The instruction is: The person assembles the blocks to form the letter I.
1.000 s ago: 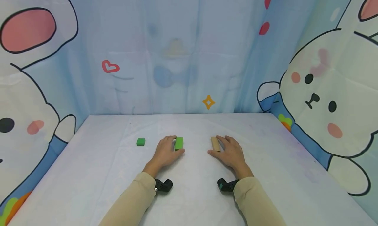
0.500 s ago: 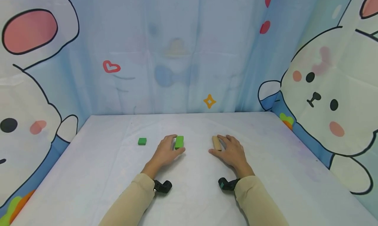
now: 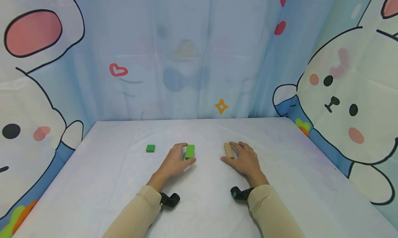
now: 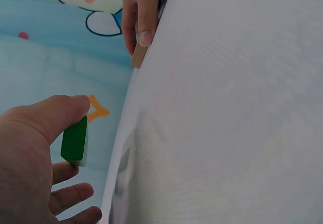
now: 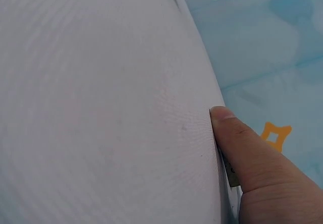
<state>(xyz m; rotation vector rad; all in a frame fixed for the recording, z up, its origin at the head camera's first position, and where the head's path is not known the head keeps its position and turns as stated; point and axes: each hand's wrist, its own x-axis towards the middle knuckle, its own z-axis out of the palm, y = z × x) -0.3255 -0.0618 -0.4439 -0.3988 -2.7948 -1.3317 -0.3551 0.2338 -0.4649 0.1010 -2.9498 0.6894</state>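
Note:
My left hand (image 3: 172,163) pinches a bright green rectangular block (image 3: 190,151) between thumb and index finger. In the left wrist view this green block (image 4: 74,139) shows between the thumb and a fingertip, with the other fingers loosely bent below. To the right, my right hand (image 3: 246,162) holds a plain wooden block (image 3: 228,150) by its two ends, thumb at the near end. The right wrist view shows mostly the thumb (image 5: 247,148), which hides most of the wooden block. A smaller green block (image 3: 150,148) lies alone on the table, left of my left hand.
A white cloth covers the table (image 3: 205,203), whose far edge meets a light blue curtain (image 3: 186,86) printed with cartoon rabbits. Black camera mounts sit on the left wrist (image 3: 170,199) and right wrist (image 3: 240,193).
The head view has drifted slightly. The left hand and its green block have shifted a little toward me; the right hand keeps its hold on the wooden block with hardly any movement.

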